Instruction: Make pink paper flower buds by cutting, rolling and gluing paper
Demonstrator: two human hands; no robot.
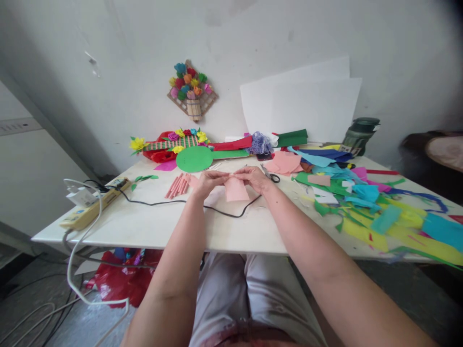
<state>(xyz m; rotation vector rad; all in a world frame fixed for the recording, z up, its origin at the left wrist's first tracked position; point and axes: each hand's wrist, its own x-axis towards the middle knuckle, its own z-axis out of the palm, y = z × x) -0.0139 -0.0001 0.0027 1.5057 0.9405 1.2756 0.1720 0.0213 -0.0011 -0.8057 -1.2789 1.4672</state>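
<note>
Between my two hands is a small piece of pink paper (237,190), hanging down toward me over the table. My left hand (211,182) pinches its upper left edge, and my right hand (254,177) pinches the upper right. The fingertips nearly meet at the top, where the edge looks turned or rolled; that detail is too small to make out. Left of my left hand lies a bunch of rolled pink paper sticks (178,185). Scissors (272,176) with dark handles rest just beyond my right hand, near a stack of pink paper pieces (284,162).
A black cable (162,204) crosses the table below my hands from a power strip (94,205). A green round paper shape (194,159) and a flower-trimmed piece (173,143) lie at the back. Coloured paper scraps (383,217) cover the right side, with a bottle (360,136) behind.
</note>
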